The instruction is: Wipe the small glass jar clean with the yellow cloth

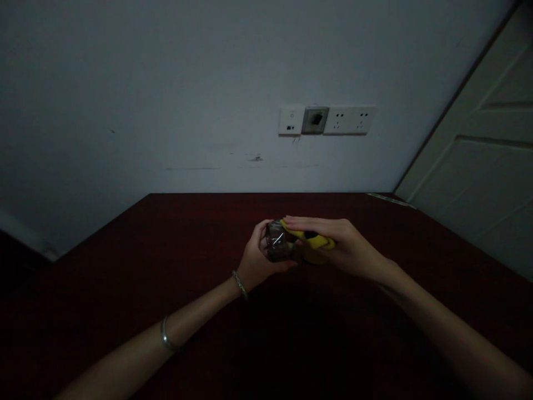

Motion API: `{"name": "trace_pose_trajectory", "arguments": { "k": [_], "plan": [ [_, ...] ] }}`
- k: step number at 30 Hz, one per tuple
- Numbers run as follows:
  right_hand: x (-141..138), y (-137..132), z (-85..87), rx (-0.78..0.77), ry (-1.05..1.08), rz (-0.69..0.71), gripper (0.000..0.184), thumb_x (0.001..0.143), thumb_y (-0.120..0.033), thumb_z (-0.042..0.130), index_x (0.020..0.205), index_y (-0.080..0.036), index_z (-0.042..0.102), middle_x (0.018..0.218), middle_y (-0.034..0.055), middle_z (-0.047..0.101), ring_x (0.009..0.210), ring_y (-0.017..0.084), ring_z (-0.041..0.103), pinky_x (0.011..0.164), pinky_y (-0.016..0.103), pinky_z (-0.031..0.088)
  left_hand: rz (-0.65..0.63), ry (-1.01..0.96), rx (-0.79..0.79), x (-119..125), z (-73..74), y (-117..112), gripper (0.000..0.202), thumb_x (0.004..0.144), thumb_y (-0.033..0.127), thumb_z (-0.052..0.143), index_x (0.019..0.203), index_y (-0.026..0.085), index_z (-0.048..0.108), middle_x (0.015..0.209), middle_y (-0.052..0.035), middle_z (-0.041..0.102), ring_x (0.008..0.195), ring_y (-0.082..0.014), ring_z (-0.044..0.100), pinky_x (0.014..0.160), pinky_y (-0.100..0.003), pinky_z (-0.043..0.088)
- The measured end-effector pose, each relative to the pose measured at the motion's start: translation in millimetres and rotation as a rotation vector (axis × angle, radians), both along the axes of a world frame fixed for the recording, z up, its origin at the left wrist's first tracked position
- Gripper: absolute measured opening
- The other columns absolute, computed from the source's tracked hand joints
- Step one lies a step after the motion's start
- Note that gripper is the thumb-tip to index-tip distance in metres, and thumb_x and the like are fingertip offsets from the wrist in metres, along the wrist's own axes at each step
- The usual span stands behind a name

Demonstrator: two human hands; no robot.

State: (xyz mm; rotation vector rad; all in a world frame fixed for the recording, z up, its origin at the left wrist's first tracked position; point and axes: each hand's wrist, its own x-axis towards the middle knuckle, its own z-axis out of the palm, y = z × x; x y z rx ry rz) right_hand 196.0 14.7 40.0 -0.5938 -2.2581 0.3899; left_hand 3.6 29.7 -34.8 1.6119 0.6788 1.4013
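Note:
My left hand (255, 256) is wrapped round a clear, shiny glass (277, 240), gripping it from the left side above the table. A yellow cloth (320, 241) with a black patch is held in my right hand (353, 244), fingers laid along its top and thumb below. The cloth's left end meets the right side of the glass. Fingers and cloth hide part of the glass, and dim light blurs its exact shape. Two bracelets sit on my left wrist and forearm.
A dark red-brown table (200, 222) spreads under both hands, its far edge against a pale wall (187, 83). Sockets (350, 120) and a dark-centred wall plate (315, 120) are set in the wall. A panelled door (478, 155) stands at the right.

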Motion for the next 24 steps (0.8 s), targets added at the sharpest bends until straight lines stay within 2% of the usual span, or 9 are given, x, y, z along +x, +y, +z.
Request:
{"name": "trace_pose_trajectory", "arguments": {
  "k": [4,9,16,20,24],
  "plan": [
    [-1,-6,5.4,-0.014,-0.011,0.014,0.047,0.082,-0.009,0.058,0.126,-0.027,0.055,0.125,0.0018,0.062,0.115,0.018,0.057,0.1,0.036,0.047,0.038,-0.019,-0.045,0,-1.5,2,0.082,0.044,0.019,0.086,0.112,0.02,0.039,0.114,-0.012,0.06,0.105,-0.0277,0.062,0.087,-0.041,0.053],
    [0,-7,7.4,-0.072,0.014,-0.053,0.038,0.084,-0.014,0.059,0.12,-0.025,0.06,0.118,0.0019,0.066,0.107,0.017,0.062,0.092,0.032,0.051,0.059,-0.047,-0.048,-4,-2.9,6,0.079,0.047,0.02,0.084,0.112,0.019,0.04,0.114,-0.0123,0.06,0.102,-0.0274,0.063,0.088,-0.044,0.052],
    [3,6,-0.6,-0.023,0.041,-0.178,0.033,0.086,-0.019,0.057,0.118,-0.024,0.061,0.117,0.0044,0.067,0.106,0.019,0.063,0.093,0.036,0.05,-0.069,0.058,-0.04,-4,-0.9,1,0.085,0.044,0.021,0.087,0.115,0.021,0.039,0.114,-0.0117,0.06,0.103,-0.0276,0.062,0.086,-0.042,0.054],
    [1,11,-8.3,-0.037,0.026,-0.132,0.037,0.084,-0.014,0.055,0.119,-0.024,0.06,0.118,0.0041,0.066,0.108,0.018,0.062,0.094,0.038,0.05,-0.118,0.08,-0.038,-3,0.5,-3,0.085,0.046,0.022,0.087,0.117,0.02,0.039,0.116,-0.0124,0.059,0.105,-0.0274,0.061,0.089,-0.042,0.052],
    [-1,9,-11.7,0.023,0.048,-0.076,0.043,0.081,-0.009,0.056,0.121,-0.024,0.059,0.12,0.0047,0.065,0.11,0.018,0.061,0.096,0.038,0.049,-0.072,0.08,0.015,-3,2.6,-2,0.083,0.046,0.022,0.087,0.115,0.02,0.041,0.116,-0.0117,0.06,0.107,-0.0275,0.06,0.089,-0.042,0.052]
  ]
}}
